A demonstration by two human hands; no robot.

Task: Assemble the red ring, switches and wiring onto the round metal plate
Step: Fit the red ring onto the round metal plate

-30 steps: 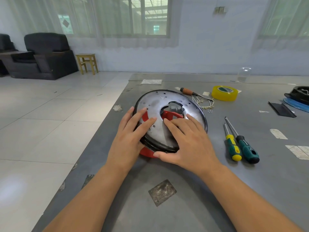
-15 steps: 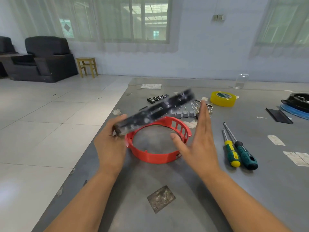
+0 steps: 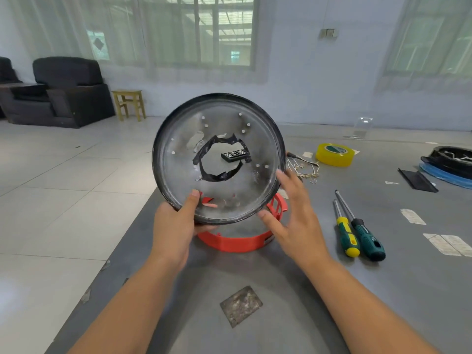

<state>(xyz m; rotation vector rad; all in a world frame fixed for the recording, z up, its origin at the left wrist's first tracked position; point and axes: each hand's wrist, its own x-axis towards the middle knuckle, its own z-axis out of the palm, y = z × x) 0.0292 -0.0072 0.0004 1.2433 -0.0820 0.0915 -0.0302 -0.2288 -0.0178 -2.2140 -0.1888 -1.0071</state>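
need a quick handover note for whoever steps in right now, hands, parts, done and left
Left hand grips the round metal plate at its lower rim, held up on edge facing the camera. Right hand is open, fingers touching the plate's right edge.
Red ring lies on the table below the plate, not attached. Wiring lies behind the plate's right side; two screwdrivers to the right.
Done: nothing mounted on the plate.
Left: fit ring, switches and wiring.

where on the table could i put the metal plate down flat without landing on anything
Bare table lies near you, between the red ring and the table's near edge, apart from a small square patch. The strip between the ring and the screwdrivers looks narrow. Farther back it is crowded: wires, tape roll, a black block.
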